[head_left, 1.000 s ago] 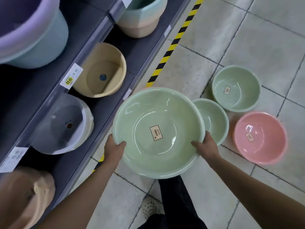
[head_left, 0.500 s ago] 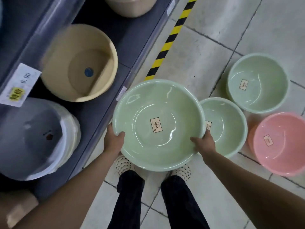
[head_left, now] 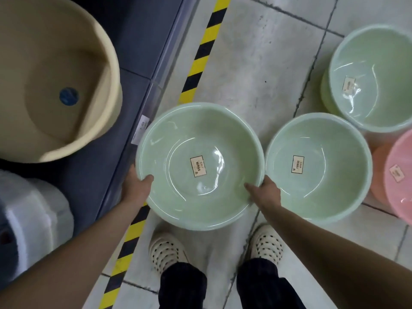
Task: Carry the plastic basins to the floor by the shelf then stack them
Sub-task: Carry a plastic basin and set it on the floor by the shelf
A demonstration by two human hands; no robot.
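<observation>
**Large green basin** (head_left: 198,166), mouth up, is being held level over the floor tiles (head_left: 256,63), just beside the striped hazard tape (head_left: 200,54) that runs along the foot of the shelf (head_left: 138,41).

- **Grip.** The rim is being gripped on opposite sides. The left hand (head_left: 139,186) is at about 8 o'clock and the right hand (head_left: 265,190) at about 4 o'clock, each with its thumb hooked over the lip. This two-sided hold is judged to be keeping the wide, shallow shell from tipping on its way to the floor.
- **Neighbours.** A smaller green basin (head_left: 318,168) is standing at 3 o'clock, a third green basin (head_left: 374,79) at 1 o'clock, and a pink basin (head_left: 399,179) beyond at 3 o'clock. They are presumably being gathered there for stacking.
- **Hidden or unclear.**
  - The fingers under the rim are being hidden.
  - Whether the held basin is touching the floor or its neighbour's rim cannot be told.
  - The pink and third basins are being cut off by the frame edge.
  - The beige tub (head_left: 55,74) on the shelf at 10 o'clock is being blurred.
</observation>
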